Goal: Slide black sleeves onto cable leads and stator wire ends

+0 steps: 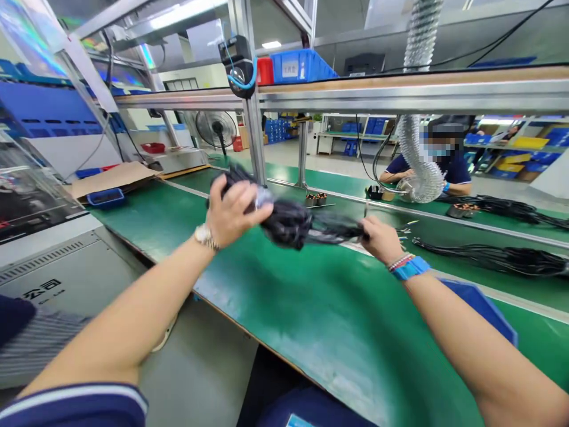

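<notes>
A bundle of black cables [291, 224] hangs above the green bench top, blurred by motion. My left hand [233, 210] is wrapped round its thick end, where a pale band or tie shows smeared. At the other end, my right hand [380, 237] is closed on the thin cable ends; a few light wire tips stick out beyond the fist. A second black cable bundle [498, 258] lies on the bench to the right of my right hand. Behind it rests another dark bundle [511, 209].
A blue bin [478, 308] sits under my right forearm. Copper-coloured parts [315, 198] stand at mid-bench. A co-worker [447, 154] sits across, behind a flexible duct [413, 148]. A metal post [254, 139] rises at the back. A small blue tray [105, 197] lies at left.
</notes>
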Tool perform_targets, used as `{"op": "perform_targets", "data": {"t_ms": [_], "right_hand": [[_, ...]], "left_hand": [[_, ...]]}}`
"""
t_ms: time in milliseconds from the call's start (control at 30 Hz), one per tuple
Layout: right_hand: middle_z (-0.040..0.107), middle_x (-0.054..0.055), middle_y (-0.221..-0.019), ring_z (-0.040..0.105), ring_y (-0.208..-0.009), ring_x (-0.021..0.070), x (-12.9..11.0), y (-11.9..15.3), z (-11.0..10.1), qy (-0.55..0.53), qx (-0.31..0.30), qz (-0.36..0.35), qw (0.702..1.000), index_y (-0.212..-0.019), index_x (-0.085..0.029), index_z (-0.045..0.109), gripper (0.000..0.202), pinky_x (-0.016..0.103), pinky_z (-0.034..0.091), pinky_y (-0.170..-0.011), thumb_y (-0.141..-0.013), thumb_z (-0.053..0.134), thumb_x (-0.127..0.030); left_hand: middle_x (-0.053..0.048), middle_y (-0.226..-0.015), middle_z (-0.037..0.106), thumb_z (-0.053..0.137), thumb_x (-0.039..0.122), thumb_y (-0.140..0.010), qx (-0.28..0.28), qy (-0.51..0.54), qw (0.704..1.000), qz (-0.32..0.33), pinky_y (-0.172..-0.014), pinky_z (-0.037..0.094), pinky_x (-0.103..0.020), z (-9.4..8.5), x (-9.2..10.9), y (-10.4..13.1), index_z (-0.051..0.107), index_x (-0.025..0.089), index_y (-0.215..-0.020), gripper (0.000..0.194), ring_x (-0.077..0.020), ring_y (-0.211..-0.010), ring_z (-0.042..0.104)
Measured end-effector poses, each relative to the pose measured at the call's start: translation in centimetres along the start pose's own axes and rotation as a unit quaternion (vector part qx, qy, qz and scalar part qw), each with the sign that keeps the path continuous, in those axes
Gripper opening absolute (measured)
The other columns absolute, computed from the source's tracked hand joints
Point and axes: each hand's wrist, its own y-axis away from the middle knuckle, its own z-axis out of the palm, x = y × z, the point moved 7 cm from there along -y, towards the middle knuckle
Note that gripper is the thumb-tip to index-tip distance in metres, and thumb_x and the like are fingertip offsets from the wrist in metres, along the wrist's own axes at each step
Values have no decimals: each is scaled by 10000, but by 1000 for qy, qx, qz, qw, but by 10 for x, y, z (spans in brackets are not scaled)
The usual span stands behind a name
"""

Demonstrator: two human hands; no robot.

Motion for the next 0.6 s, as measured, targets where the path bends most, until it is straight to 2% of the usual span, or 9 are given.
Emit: {"op": "perform_targets", "data": {"t_ms": [67,100,133,200,267,367,433,500,600], "right_hand": [[557,117,-1006,559,-790,194,-9,21,42,47,-127,-57,989,-903,-161,562,225,266,359,-626,-769,387,-208],[576,114,-977,567,-789,198,-15,35,62,52,-190,-84,977,-907,-164,567,224,270,362,-631,-756,408,-207],[599,105,-925,576,-777,201,-19,48,79,49,-242,-101,964,-905,-169,574,223,271,366,-626,-737,434,-210],[632,81,-797,589,-724,202,-21,67,99,38,-304,-109,946,-871,-183,595,213,267,371,-594,-697,479,-225],[641,67,-734,593,-663,193,-16,73,106,33,-335,-100,936,-821,-194,612,194,259,368,-559,-674,494,-236],[640,69,-722,591,-664,203,-1,65,100,35,-360,-89,928,-799,-198,619,192,283,379,-587,-664,492,-246],[635,99,-793,579,-792,245,11,55,90,48,-337,-77,937,-851,-186,609,226,348,375,-692,-687,468,-251],[618,134,-872,534,-920,280,22,52,83,67,-305,-48,949,-908,-161,589,255,421,332,-784,-720,431,-230],[617,150,-856,543,-888,285,31,66,83,81,-313,1,946,-916,-127,582,252,465,332,-779,-697,467,-175]], "left_hand": [[2,-1063,554,415,139,-803,-78,32,995,58,-957,231,-499,31,39,61,520,362,-1045,345,-185,-1065,440],[-18,-1021,573,409,112,-793,-131,50,988,64,-934,277,-477,44,55,88,514,354,-1072,384,-190,-1005,482],[-40,-999,582,418,107,-778,-183,67,980,46,-922,308,-451,54,66,110,513,327,-1095,397,-195,-968,504],[-88,-1054,564,468,139,-745,-250,100,963,5,-931,310,-448,63,80,135,486,265,-1156,430,-230,-993,495],[-115,-1191,488,533,208,-705,-282,128,951,4,-975,233,-494,62,90,137,429,233,-1216,522,-280,-1114,408],[-119,-1312,366,594,281,-641,-305,161,938,46,-997,118,-538,61,105,118,319,217,-1288,706,-317,-1216,268],[-130,-1265,413,579,264,-640,-322,178,929,48,-988,157,-511,70,114,105,261,197,-1316,750,-300,-1162,349],[-134,-1175,480,538,226,-665,-326,174,929,7,-947,239,-469,83,118,94,257,190,-1317,711,-275,-1057,446],[-139,-1091,513,501,225,-697,-309,144,937,-72,-864,311,-436,101,118,83,316,193,-1284,617,-275,-970,490]]}}
